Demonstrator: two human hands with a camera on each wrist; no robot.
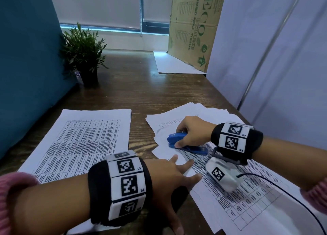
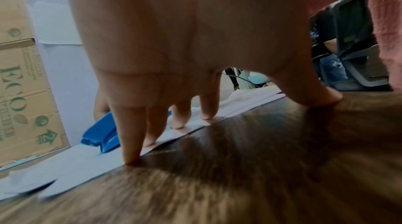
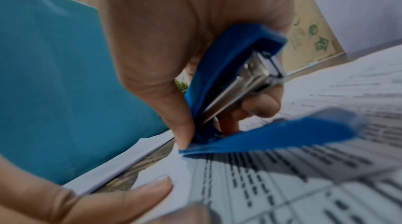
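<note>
**Head view.** I am gripping the blue stapler (image 1: 184,143) in the right hand (image 1: 192,134), with the fingers curled over its top and the thumb braced on its near side. The stapler is sitting on the loose printed sheets (image 1: 230,187), just beyond the fingertips of the left hand (image 1: 169,178). I am holding the left hand flat, fingers straight and spread, pressing those sheets down. A squared stack of pages (image 1: 85,142) is lying well to the left of the left fingers. A potted plant (image 1: 83,57) and a cardboard box (image 1: 194,26) are standing far beyond both hands.

**Left wrist view.** The four fingertips (image 2: 130,141) are bearing on the near edge of the sheets, and the thumb is resting on the bare table (image 2: 239,176). The stapler is showing just behind the fingers.

**Right wrist view.** The thumb (image 3: 174,107) and curled fingers are clasping the stapler's upper arm, which is tilted well up from the base. The base is lying on top of the printed sheet, beside the thumb tip. I cannot tell whether any paper is sitting inside the mouth.

**Progress.** By my judgement, the sheets are gathered and pinned and the stapler is in hand. Seating the corner in the mouth and pressing the staple through are not yet done. I cannot tell whether the left stack is stapled.
</note>
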